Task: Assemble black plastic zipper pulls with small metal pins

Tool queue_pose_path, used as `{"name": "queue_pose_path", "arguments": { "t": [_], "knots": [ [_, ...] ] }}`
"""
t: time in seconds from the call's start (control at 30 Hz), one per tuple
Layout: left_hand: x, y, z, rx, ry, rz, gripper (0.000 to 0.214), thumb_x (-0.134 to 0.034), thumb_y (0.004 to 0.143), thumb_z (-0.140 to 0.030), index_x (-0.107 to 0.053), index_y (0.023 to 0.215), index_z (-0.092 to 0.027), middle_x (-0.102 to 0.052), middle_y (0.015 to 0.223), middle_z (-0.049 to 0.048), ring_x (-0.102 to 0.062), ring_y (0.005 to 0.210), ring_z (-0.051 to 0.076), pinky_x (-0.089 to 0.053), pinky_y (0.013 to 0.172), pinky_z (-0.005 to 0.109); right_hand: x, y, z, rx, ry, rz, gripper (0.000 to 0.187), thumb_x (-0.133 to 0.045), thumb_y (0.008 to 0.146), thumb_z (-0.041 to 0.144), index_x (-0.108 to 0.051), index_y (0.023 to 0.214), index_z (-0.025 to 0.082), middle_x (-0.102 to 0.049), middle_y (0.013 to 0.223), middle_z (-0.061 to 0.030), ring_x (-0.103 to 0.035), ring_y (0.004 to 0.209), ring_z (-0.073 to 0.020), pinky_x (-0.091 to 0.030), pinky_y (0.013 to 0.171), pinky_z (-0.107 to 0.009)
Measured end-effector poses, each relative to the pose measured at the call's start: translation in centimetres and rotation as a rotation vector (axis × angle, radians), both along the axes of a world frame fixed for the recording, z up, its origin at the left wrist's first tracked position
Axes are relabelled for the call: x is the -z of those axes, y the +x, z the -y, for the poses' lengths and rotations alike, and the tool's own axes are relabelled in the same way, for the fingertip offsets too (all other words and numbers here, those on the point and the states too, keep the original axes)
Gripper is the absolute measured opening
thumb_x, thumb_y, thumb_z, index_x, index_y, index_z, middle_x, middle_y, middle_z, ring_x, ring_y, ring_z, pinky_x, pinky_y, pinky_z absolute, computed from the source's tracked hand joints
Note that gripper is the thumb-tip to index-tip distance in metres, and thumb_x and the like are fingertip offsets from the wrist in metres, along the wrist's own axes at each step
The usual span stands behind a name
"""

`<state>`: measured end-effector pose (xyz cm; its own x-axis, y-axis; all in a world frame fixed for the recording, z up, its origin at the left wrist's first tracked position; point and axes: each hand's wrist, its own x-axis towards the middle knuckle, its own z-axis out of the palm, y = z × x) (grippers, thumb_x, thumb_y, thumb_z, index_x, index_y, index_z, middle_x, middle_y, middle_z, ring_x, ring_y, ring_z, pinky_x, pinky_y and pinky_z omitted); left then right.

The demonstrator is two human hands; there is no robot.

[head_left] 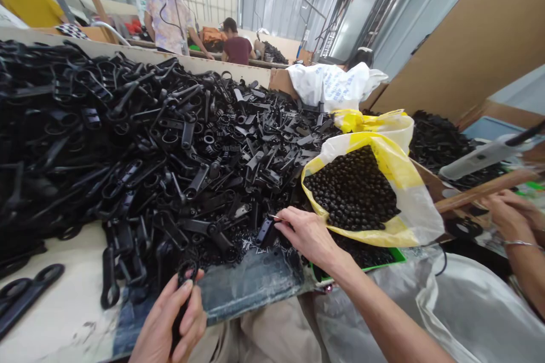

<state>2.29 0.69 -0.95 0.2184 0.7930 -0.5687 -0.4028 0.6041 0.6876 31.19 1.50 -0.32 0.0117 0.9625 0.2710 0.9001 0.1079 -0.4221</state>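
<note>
The left hand grips a black handle, ring end up, by the table edge; the right hand pinches what looks like a thin pin over the heap. This piece seems unfinished — many loose parts remain, though I cannot tell how many are done.

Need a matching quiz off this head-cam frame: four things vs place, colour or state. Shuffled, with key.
Column one:
1. Left hand
2. Right hand
3. Round black pieces
4. Tray

Column two:
A. Pinching a thin piece
B. Green-rimmed
C. Gripping a black ring-ended part
D. Inside the yellow-and-white bag

Pairs: 1-C, 2-A, 3-D, 4-B
</note>
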Motion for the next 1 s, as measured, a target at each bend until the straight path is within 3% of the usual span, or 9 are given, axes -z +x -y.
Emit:
{"name": "queue_pose_path", "arguments": {
  "t": [0.13,0.23,0.33,0.43,0.53,0.63,0.73,0.87,1.0],
  "knots": [
    [0.8,0.1,0.0,-0.009,-0.012,0.087,0.052,-0.093,0.068,-0.043,-0.068,0.108,-0.022,-0.051,0.060,-0.0083,-0.039,0.046,0.005,-0.033,0.047,0.017,-0.3,-0.8,1.2,0.029,0.152,-0.063,0.012,-0.066,0.097,0.015,-0.070,0.088,0.021,-0.074,0.084,-0.0008,-0.071,0.075,-0.0164,-0.050,0.067,-0.024],
    [0.9,1.4,0.5,0.056,-0.067,0.146,0.060,-0.090,0.071,-0.053,-0.062,0.115,-0.025,-0.059,0.068,-0.0057,-0.046,0.050,0.008,-0.034,0.046,0.019,-0.7,-3.7,2.6,0.030,0.342,-0.118,0.009,-0.064,0.100,0.015,-0.068,0.093,0.020,-0.075,0.085,-0.0025,-0.070,0.073,-0.0153,-0.052,0.066,-0.024],
    [0.1,2.9,0.9,0.091,-0.073,0.217,0.064,-0.077,0.077,-0.069,-0.056,0.121,-0.027,-0.064,0.080,-0.0018,-0.053,0.056,0.012,-0.038,0.048,0.021,-0.3,-7.8,3.7,-0.079,0.537,-0.093,0.011,-0.064,0.098,0.008,-0.069,0.101,0.018,-0.075,0.084,-0.0044,-0.070,0.072,-0.0153,-0.053,0.067,-0.025],
    [-0.6,3.0,0.8,0.067,-0.081,0.195,0.068,-0.082,0.074,-0.065,-0.053,0.123,-0.027,-0.063,0.083,-0.0031,-0.053,0.057,0.010,-0.038,0.048,0.020,0.6,-11.0,4.6,-0.192,0.608,-0.058,0.016,-0.063,0.098,0.007,-0.068,0.110,0.016,-0.077,0.088,-0.0075,-0.072,0.072,-0.0171,-0.054,0.066,-0.026],
    [-0.7,1.7,0.6,0.051,-0.038,0.095,0.061,-0.089,0.075,-0.048,-0.055,0.122,-0.028,-0.057,0.080,-0.0077,-0.044,0.054,0.005,-0.034,0.049,0.015,1.6,-12.8,5.4,-0.258,0.552,-0.240,0.011,-0.063,0.098,0.011,-0.067,0.105,0.019,-0.077,0.089,-0.0053,-0.072,0.069,-0.0161,-0.055,0.064,-0.025],
    [-0.2,0.1,0.6,0.043,0.159,-0.145,0.054,-0.082,0.081,-0.050,-0.056,0.125,-0.031,-0.059,0.086,-0.0051,-0.052,0.067,0.009,-0.040,0.054,0.015,2.3,-13.7,6.0,-0.119,0.326,-0.582,0.007,-0.069,0.097,0.024,-0.062,0.099,0.023,-0.073,0.081,0.0005,-0.062,0.051,-0.0112,-0.050,0.047,-0.020],
    [0.2,-0.7,0.8,0.017,0.341,-0.324,0.056,-0.083,0.080,-0.049,-0.060,0.126,-0.029,-0.065,0.098,0.0011,-0.059,0.087,0.017,-0.050,0.071,0.021,2.4,-13.8,6.0,-0.123,0.175,-0.615,0.018,-0.069,0.099,0.036,-0.065,0.110,0.024,-0.073,0.082,0.0014,-0.062,0.051,-0.0112,-0.049,0.046,-0.019],
    [0.0,-1.1,0.9,-0.012,0.209,-0.159,0.054,-0.083,0.080,-0.051,-0.064,0.124,-0.026,-0.065,0.087,0.0002,-0.058,0.083,0.017,-0.049,0.072,0.024,2.0,-12.9,5.9,-0.412,0.167,-0.319,0.025,-0.057,0.107,0.037,-0.070,0.122,0.022,-0.074,0.080,-0.0010,-0.069,0.061,-0.0145,-0.052,0.055,-0.023],
    [-0.1,-1.4,0.8,-0.094,0.036,0.137,0.057,-0.077,0.081,-0.062,-0.068,0.122,-0.022,-0.068,0.092,0.0016,-0.059,0.085,0.016,-0.049,0.075,0.024,1.9,-12.5,6.3,-0.366,0.255,-0.264,0.025,-0.057,0.107,0.030,-0.068,0.125,0.019,-0.076,0.082,-0.0035,-0.071,0.062,-0.0154,-0.052,0.054,-0.023]
  ]
}}
